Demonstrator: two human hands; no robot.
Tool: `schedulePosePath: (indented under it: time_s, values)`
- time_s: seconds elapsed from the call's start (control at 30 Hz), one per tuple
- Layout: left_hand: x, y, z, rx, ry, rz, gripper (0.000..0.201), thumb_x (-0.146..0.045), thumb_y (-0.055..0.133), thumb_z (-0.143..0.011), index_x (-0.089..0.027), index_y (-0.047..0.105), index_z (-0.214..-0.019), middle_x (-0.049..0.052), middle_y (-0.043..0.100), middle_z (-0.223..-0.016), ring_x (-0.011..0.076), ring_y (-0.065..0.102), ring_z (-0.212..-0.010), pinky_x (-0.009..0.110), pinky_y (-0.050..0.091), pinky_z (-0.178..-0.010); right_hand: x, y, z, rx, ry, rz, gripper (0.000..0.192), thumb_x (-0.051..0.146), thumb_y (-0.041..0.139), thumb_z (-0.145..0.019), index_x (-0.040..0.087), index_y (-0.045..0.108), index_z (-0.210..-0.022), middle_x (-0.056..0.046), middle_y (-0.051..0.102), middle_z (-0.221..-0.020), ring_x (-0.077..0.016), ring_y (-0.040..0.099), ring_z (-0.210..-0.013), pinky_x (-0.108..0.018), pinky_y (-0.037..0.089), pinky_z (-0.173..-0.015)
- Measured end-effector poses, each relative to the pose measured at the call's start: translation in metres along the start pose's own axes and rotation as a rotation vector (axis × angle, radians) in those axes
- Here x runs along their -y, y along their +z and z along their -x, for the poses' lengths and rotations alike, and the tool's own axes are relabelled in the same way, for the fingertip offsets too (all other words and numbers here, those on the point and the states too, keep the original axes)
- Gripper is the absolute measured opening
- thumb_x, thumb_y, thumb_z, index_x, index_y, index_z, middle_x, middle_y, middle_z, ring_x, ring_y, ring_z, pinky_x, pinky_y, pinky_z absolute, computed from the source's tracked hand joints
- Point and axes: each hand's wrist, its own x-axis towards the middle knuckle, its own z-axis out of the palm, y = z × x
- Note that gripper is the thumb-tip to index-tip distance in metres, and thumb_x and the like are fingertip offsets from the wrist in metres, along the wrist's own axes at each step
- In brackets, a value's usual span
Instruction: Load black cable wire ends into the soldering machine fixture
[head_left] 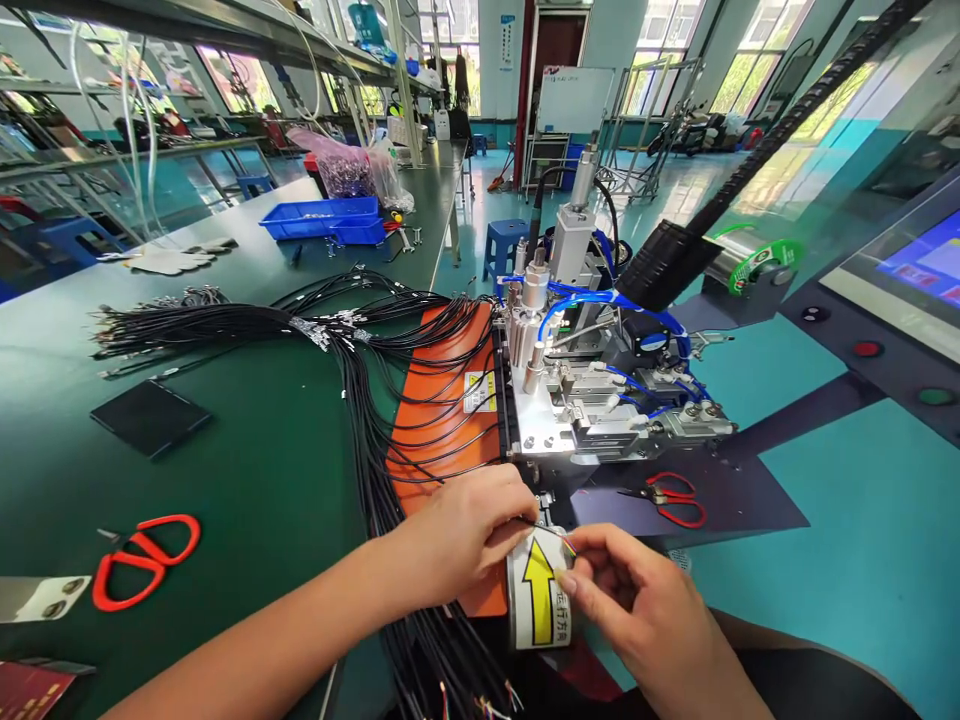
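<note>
- Both hands are bunched up right at the front of the little pneumatic machine (592, 400), just over the part with the yellow arrow label (538, 590).
- Left hand (465, 530) is curled nearly shut, fingertips pinched on a thin wire (544, 528) whose coloured strands poke out toward the machine's front edge.
- Right hand (637, 600) is also mostly closed, thumb and forefinger nipping the same wire end from the other side, touching the arrow label.
- So the wire end sits just in front of the machine, between the two hands; the rest of the black cable bundle (360, 400) fans out left of the machine, over the orange mat (442, 400).
- What could go wrong, I reckon: fingertips are very near the machine's front opening, so if it cycles they could get nipped. The fine strands could splay or bend if pushed in crooked. And with that many loose cables draped beside the machine, one could snag and drag the held wire out of line.
- Red snips (675, 498) lie just right of the machine's front; red scissors (142, 572) are well to its left on the desk (247, 480), near the edge.
- Hard to make out: the actual slot the wire goes to is hidden behind the left hand's knuckles. Can't tell how many strands there are or whether they're stripped. The text on the arrow label is too small and half covered. The cable ends at the bottom are cut off by the frame.
</note>
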Motion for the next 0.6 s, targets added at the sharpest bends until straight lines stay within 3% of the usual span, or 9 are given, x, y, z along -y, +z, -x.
schedulePosePath:
  time_s: [0.17,0.33,0.6]
  values:
    - [0.007,0.031,0.001,-0.252,-0.004,0.041,0.008,-0.018,0.058,-0.094,-0.017,0.066,-0.094,0.004,0.059,-0.088,0.0147,0.055,-0.079,0.025,0.043,-0.066,-0.003,-0.001,-0.003,-0.234,-0.021,0.002,0.032,0.046,0.064,-0.086,0.022,0.068,-0.106,-0.002,0.069,-0.079,-0.0165,0.064,-0.066,-0.025,0.050,-0.058]
    - [0.008,0.041,0.003,-0.295,-0.028,-0.098,0.017,-0.024,0.053,-0.097,-0.017,0.067,-0.090,0.003,0.057,-0.080,0.0144,0.052,-0.069,0.027,0.039,-0.060,-0.003,0.001,-0.004,-0.362,-0.127,0.069,0.032,0.046,0.062,-0.090,0.021,0.068,-0.109,-0.006,0.069,-0.089,-0.0168,0.065,-0.070,-0.025,0.052,-0.059]
    - [0.007,0.043,0.004,-0.346,0.010,-0.217,0.021,-0.022,0.049,-0.098,-0.016,0.061,-0.082,0.002,0.051,-0.076,0.0151,0.049,-0.067,0.029,0.036,-0.058,-0.003,0.011,-0.004,-0.323,-0.214,0.108,0.024,0.038,0.057,-0.095,0.023,0.068,-0.111,-0.003,0.067,-0.094,-0.0146,0.063,-0.074,-0.023,0.052,-0.065]
